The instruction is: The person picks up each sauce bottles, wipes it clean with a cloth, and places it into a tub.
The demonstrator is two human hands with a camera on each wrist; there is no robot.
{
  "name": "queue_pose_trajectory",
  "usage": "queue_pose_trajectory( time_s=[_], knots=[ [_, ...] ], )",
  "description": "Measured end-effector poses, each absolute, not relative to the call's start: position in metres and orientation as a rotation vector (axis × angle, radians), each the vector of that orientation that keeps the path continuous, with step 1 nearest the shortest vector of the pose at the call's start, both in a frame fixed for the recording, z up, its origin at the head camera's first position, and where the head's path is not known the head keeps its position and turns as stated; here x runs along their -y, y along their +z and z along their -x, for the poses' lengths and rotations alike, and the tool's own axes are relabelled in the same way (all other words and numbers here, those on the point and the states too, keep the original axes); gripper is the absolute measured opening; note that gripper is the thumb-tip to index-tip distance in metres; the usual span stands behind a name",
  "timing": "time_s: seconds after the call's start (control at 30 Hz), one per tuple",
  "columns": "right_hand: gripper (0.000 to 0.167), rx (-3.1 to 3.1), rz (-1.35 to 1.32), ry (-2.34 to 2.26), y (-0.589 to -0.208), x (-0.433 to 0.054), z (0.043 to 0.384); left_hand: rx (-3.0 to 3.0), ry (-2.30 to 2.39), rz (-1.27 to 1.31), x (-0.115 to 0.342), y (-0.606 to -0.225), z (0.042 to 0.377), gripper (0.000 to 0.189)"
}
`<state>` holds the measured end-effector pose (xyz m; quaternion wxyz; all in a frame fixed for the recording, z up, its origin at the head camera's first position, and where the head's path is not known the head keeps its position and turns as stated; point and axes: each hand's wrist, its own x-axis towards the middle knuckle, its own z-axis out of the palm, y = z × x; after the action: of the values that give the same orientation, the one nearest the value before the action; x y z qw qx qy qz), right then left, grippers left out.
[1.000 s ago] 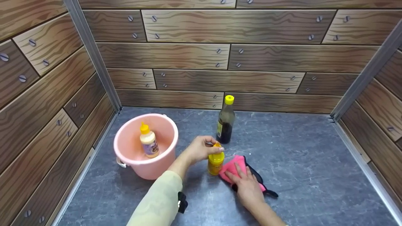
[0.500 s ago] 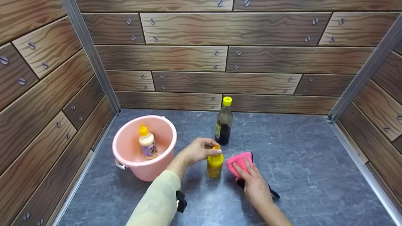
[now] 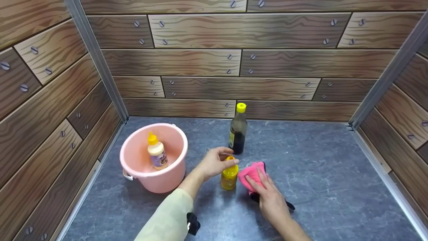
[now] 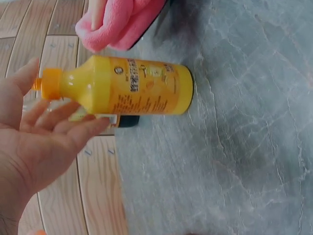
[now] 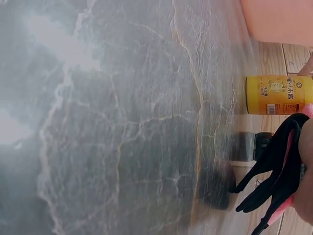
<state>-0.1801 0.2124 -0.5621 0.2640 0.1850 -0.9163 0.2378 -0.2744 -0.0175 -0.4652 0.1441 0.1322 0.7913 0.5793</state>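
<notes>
A yellow squeeze bottle point(image 3: 229, 180) with an orange nozzle cap stands upright on the grey marbled surface. My left hand point(image 3: 215, 164) pinches it at the cap, thumb by the nozzle tip and fingers behind, as the left wrist view shows. Just to its right, my right hand point(image 3: 273, 202) grips a bunched pink cloth point(image 3: 250, 178) with black edging. The cloth's black backing point(image 5: 279, 161) hangs in loose points in the right wrist view, seemingly off the surface. The palm hides part of it.
Behind the left hand stands a dark glass bottle point(image 3: 238, 134) with a yellow cap. A pink bucket point(image 3: 164, 182) at the left holds another squeeze bottle point(image 3: 157, 156) with a purple label. Wood-patterned walls point(image 3: 200, 62) enclose the back and sides.
The right hand, first spread flat on the cloth, has bunched it up and drawn it right, then slightly back toward the yellow bottle. The left hand stays at the cap.
</notes>
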Motion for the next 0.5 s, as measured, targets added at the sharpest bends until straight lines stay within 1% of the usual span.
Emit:
queue_pose_trajectory(
  time_s=[0.07,0.2,0.33,0.5],
  knots=[
    [0.066,2.458,-0.520,0.640,-0.5613,-0.2117,0.1798,-2.330,1.685,-0.323,0.0167,-0.4649,0.2720,0.038],
    [0.063,2.416,-0.571,0.646,-0.5603,-0.2110,0.1807,-2.435,1.682,-0.280,0.0152,-0.4662,0.2701,0.031],
    [0.060,2.387,-0.626,0.634,-0.5587,-0.2095,0.1825,-2.442,1.714,-0.288,0.0142,-0.4679,0.2708,0.024],
    [0.060,2.337,-0.711,0.597,-0.5548,-0.2064,0.1863,-2.374,1.738,-0.337,0.0151,-0.4676,0.2738,0.020]
  ],
)
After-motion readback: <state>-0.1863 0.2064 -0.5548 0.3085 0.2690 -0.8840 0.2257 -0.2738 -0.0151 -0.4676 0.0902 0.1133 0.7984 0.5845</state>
